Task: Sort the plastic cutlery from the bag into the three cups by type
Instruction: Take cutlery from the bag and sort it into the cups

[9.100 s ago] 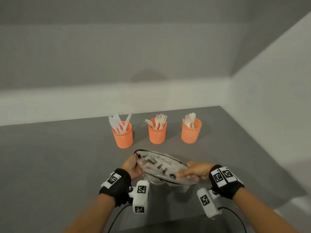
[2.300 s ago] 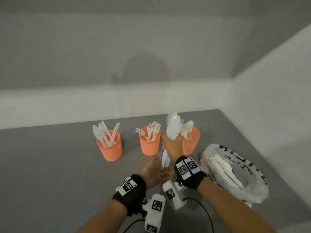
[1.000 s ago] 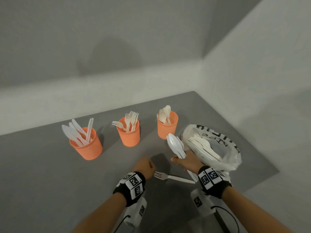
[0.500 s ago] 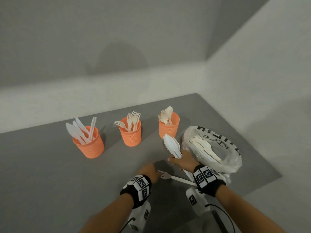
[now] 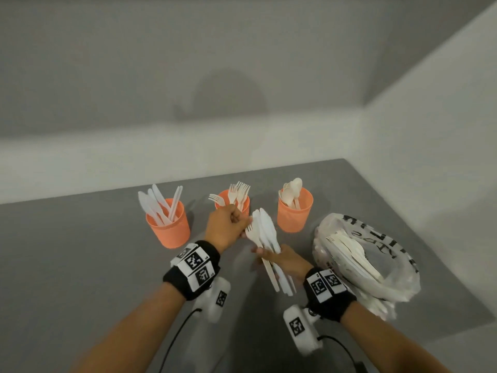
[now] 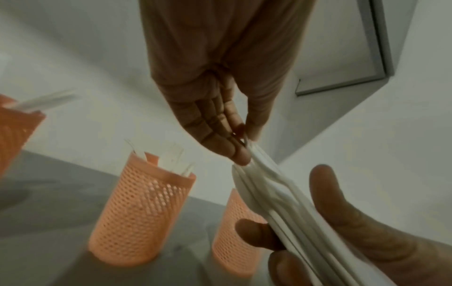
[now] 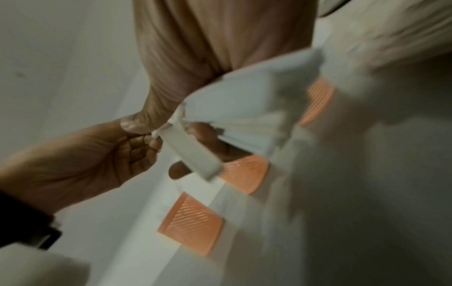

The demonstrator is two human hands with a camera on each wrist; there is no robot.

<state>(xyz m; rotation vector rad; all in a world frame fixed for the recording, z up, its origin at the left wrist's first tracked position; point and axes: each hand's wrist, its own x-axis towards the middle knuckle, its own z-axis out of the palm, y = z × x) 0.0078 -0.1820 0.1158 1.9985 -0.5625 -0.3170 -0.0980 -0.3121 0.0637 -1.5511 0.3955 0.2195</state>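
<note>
My right hand (image 5: 270, 255) grips a bundle of white cutlery (image 5: 265, 235) by the handles, its heads pointing up in front of the cups. My left hand (image 5: 245, 224) pinches the head end of a fork (image 5: 252, 230) that lies against the bundle; the left wrist view shows the thumb and forefinger closed on its tip (image 6: 245, 142). Three orange mesh cups stand in a row: knives (image 5: 168, 224) on the left, forks (image 5: 233, 201) in the middle, spoons (image 5: 295, 215) on the right. The plastic bag (image 5: 382, 254) lies open to the right with more cutlery inside.
The grey table (image 5: 80, 265) ends at a white wall behind the cups and another wall on the right. Its right edge runs just past the bag. Bare tabletop stretches to the left of the knife cup. The right wrist view is blurred.
The fork that lay on the table is now up against the bundle, with my left hand pinching its head. Both hands have risen and moved toward the cups.
</note>
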